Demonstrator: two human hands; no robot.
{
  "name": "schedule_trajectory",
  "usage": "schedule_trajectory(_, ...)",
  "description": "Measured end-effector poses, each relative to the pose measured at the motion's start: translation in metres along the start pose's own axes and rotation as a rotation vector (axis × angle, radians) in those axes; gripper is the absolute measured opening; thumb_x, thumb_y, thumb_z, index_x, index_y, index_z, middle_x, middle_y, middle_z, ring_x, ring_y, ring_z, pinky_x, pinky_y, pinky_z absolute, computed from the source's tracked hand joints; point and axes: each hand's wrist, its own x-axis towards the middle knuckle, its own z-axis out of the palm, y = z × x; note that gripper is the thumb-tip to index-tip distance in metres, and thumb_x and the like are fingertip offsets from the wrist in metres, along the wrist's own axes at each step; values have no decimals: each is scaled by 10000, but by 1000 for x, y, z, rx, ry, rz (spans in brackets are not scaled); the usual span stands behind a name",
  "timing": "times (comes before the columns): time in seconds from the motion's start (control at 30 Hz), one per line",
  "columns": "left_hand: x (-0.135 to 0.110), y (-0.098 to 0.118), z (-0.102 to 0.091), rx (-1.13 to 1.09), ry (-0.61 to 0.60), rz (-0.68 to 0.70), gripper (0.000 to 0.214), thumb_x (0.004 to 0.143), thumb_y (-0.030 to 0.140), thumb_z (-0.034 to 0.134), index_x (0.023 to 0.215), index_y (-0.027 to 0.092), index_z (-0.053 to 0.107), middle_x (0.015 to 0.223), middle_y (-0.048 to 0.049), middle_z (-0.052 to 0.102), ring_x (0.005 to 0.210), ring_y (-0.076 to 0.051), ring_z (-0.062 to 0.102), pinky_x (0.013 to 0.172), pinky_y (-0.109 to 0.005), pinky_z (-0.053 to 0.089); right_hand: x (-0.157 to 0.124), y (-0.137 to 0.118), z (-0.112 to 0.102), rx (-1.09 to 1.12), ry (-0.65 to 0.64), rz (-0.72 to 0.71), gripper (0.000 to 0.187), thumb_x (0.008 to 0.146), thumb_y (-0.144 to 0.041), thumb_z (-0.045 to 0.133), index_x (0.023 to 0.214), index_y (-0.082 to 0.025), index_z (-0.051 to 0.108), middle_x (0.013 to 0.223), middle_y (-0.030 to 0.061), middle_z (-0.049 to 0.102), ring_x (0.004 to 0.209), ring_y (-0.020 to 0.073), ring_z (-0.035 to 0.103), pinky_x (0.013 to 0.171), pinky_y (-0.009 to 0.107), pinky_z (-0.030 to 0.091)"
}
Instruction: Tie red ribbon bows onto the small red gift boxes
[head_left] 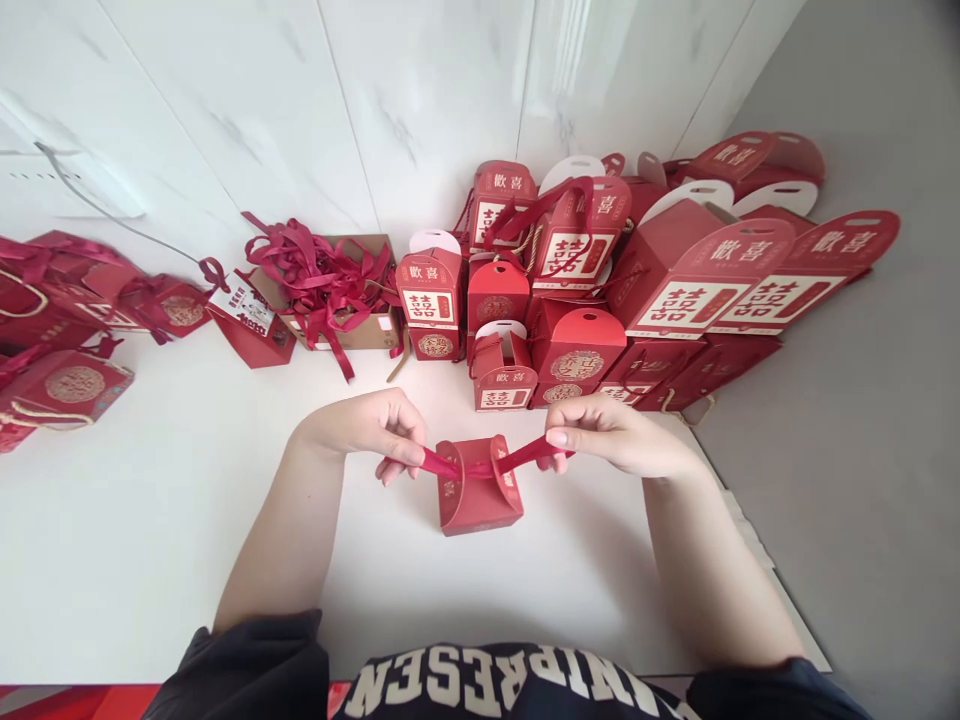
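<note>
A red gift box (478, 495) stands mid-tabletop (150, 520). Its red ribbon (529, 455) is pinched between thumb and fingers by the left hand (367, 430) and right hand (615, 435), kept taut by opposed pull. Loose ribbons (322, 275) in a cardboard carton (367, 335) and stacked red boxes (570, 350) are banked against the far wall (225, 100), away from the hands.

left hand (364, 430) and right hand (619, 435) pinch red ribbon (442, 462).

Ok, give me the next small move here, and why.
Probably cross the two ends of the red ribbon into a knot: the left hand and right hand each pinch one end, drawn apart over the top of the red gift box.
</note>
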Motion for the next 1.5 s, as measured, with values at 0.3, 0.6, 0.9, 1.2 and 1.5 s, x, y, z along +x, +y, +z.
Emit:
schedule_trajectory(0.3, -23, 3, 1, -55, 375, 312, 353, 701, 532, 762, 626, 186, 767, 775, -145, 729, 601, -181, 616, 493, -273, 502, -6, -14, -11, 55, 375, -280, 299, 835, -361, 740, 723, -189, 523, 636, -37, 484, 565, 97, 426, 537, 235, 367)
schedule_trajectory(0.6, -19, 44, 14, -6, 658, 688, 348, 631, 475, 842, 893, 247, 816, 886, -119, 773, 850, -276, 700, 763, -388, 568, 15, -39, -3, -77, 794, -506, 274, 815, -348, 746, 981, -258, 547, 880, 6, 572, 753, 147, 577, 682, 278, 526)
schedule_trajectory(0.9, 20, 84, 52, -130, 857, 804, 458, 729, 255, 813, 1168, 243, 685, 813, -27, 764, 795, -204, 732, 747, -310, 587, 35, -68, 24, -99, 843, -678, 339, 849, -329, 727, 1103, -280, 508, 866, -5, 612, 811, 156, 630, 817, 322, 554)
schedule_trajectory(1.2, 46, 91, 56, -233, 897, 962, 154, 736, 293, 809, 750, 181, 704, 895, -20, 712, 878, -150, 672, 840, -284, 541, 46, -76, 44, -195, 776, -699, 289, 889, -323, 681, 1102, -276, 490, 929, 7, 640, 846, 157, 646, 769, 321, 564)
schedule_trajectory(1.5, 54, 86, 51, -379, 850, 906, 212, 708, 297, 829, 766, 194, 654, 796, 16, 686, 769, -118, 655, 758, -261, 540, 48, -72, 48, -174, 772, -657, 324, 866, -326, 704, 1045, -273, 439, 899, -9, 632, 810, 143, 635, 710, 288, 538)
